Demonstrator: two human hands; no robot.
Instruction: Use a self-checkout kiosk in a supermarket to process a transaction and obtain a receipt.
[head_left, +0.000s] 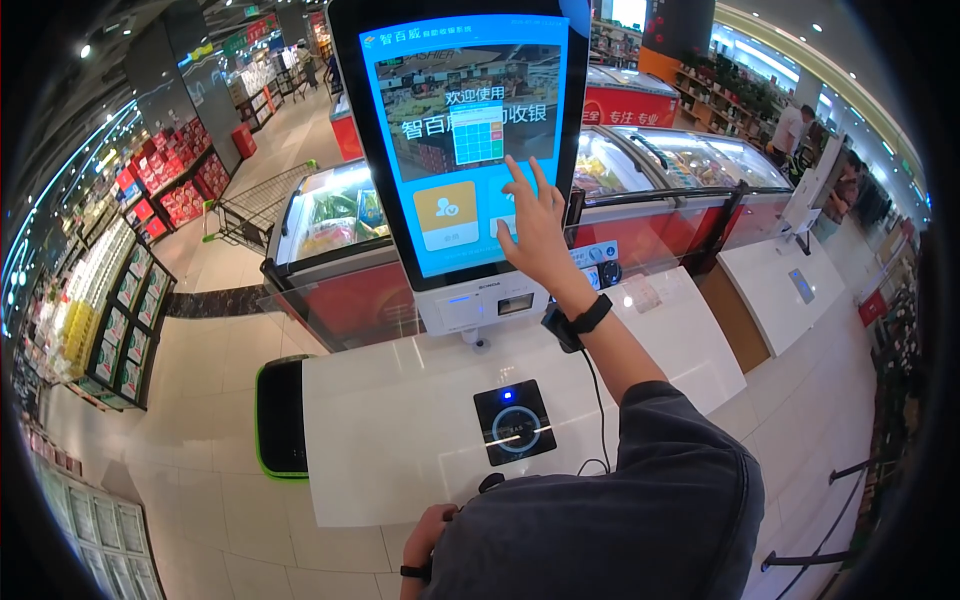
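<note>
My right hand (531, 225) is raised in front of the touchscreen (525, 176) of a self-checkout kiosk, fingers spread and nothing in them. One fingertip is beside a small pop-up keypad window (474, 142); I cannot tell whether it touches the glass. The hand partly covers a white on-screen button, to the right of an orange button (445, 210). Low in the view, my left hand (427, 531) is by the front edge of the white counter (390, 435). My dark shirt hides its fingers. Both wrists wear black bands.
A square black pad (514, 422) with a lit blue ring lies in the counter. A black handheld scanner (561, 330) with a cable is under my right wrist. Behind the kiosk are a clear panel, chest freezers (334, 214) and a shopping cart (259, 201). People stand farther back.
</note>
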